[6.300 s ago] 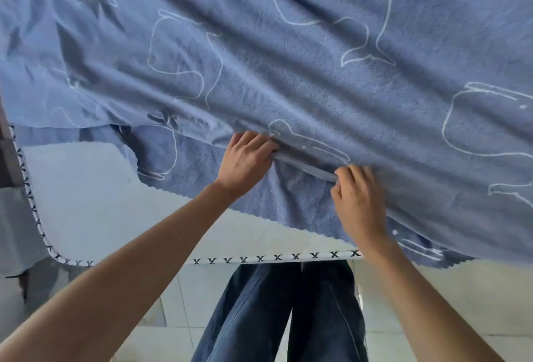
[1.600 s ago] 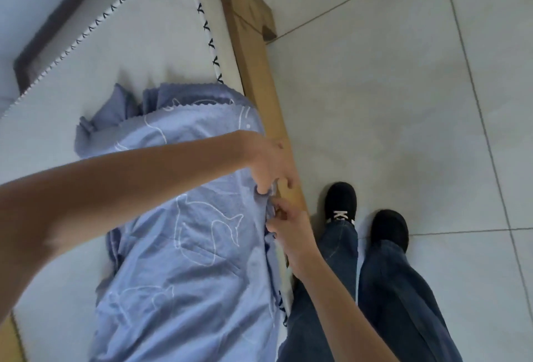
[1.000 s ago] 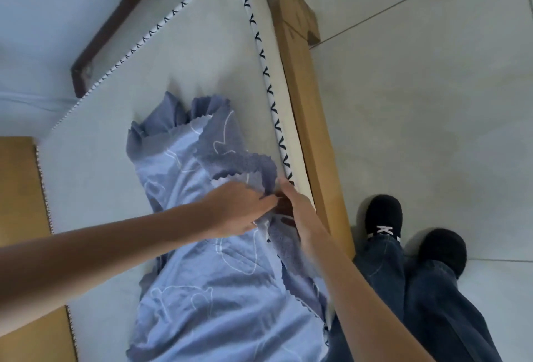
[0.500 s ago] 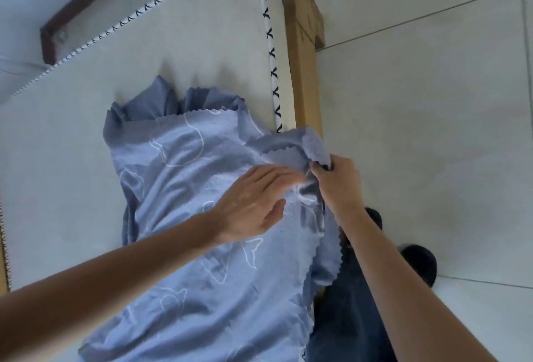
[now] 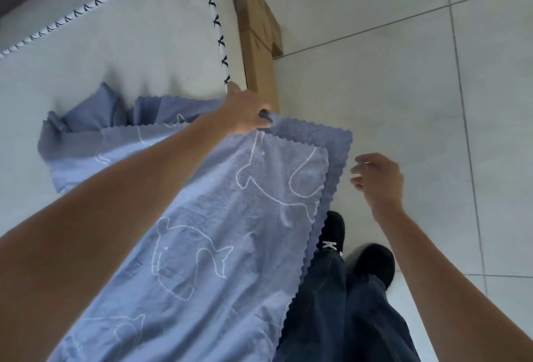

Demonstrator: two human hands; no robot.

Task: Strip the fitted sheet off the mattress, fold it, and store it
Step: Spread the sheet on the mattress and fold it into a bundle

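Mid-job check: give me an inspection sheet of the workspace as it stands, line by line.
Surface: mattress bare, white with cross-stitched edging, on a wooden bed frame.
Job's things: blue sheet is off the corners, lying bunched lengthwise on the mattress, its right side reaching past the bed's edge.
Clutter: nothing seen.
Hands: left hand grips the sheet's top edge; right hand is open, apart from the sheet, over the floor.
Cables: nothing seen.
Surroundings: pale tiled floor; the person's black shoes beside the bed.
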